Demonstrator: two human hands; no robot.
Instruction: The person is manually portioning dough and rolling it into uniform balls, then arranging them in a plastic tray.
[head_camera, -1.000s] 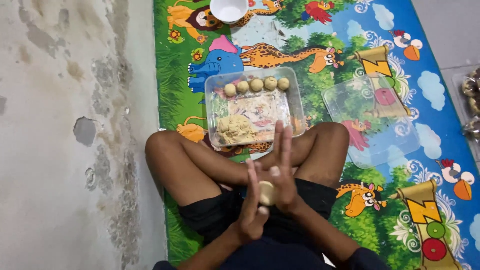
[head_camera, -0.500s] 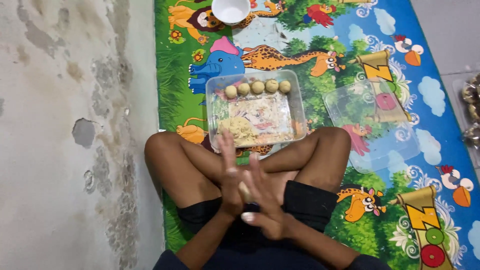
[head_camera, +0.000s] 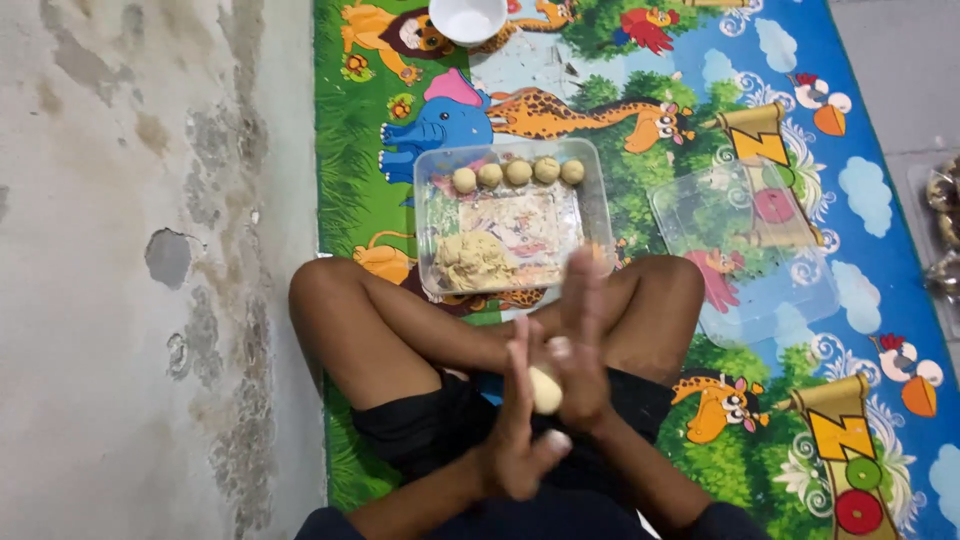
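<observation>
In the lower middle of the frame, the left hand (head_camera: 515, 430) and the right hand (head_camera: 580, 345) are pressing palm to palm around a small pale dough ball (head_camera: 545, 390), which is showing between them. The fingers of both hands are lying straight and flat, not curled; the right fingers are pointing up the frame and are blurred, and the left fingers are angling up beside them. The hands are hovering over the person's crossed legs. Just above the knees, a clear plastic tray (head_camera: 598, 200) is sitting on a colourful animal play mat (head_camera: 620, 150), holding a lump of dough (head_camera: 472, 262) at its lower left and five dough balls (head_camera: 518, 173) in a row along its upper edge. A clear lid (head_camera: 745, 250) is lying right of the tray, and a white bowl (head_camera: 467, 18) is sitting at the top edge.
</observation>
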